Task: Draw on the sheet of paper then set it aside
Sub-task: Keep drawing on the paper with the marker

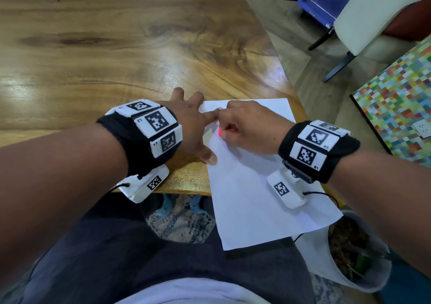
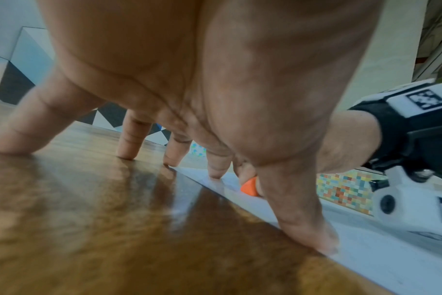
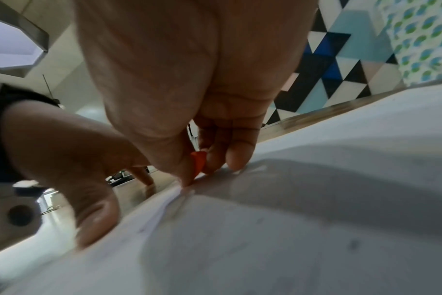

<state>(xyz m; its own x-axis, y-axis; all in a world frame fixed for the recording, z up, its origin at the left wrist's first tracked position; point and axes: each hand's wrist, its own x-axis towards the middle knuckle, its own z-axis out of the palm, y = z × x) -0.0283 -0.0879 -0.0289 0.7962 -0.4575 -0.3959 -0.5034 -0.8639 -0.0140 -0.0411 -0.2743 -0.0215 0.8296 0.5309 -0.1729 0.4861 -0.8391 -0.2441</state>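
Note:
A white sheet of paper (image 1: 256,182) lies on the wooden table's (image 1: 116,47) near right corner, its lower part overhanging the table edge. My left hand (image 1: 191,126) is spread flat, fingertips and thumb pressing the sheet's left edge (image 2: 326,245) and the wood beside it. My right hand (image 1: 247,126) rests on the paper and pinches a short orange-red drawing tool (image 1: 220,132), seen also as an orange tip (image 2: 250,187) and between thumb and fingers (image 3: 198,161), its point touching the sheet (image 3: 265,229). No drawn marks are plainly visible.
A white pot with soil (image 1: 354,250) stands on the floor under the sheet's overhanging corner. A colourful checkered board (image 1: 401,107) sits at right, and a cream chair (image 1: 363,16) stands behind. The table stretches far to the left and back.

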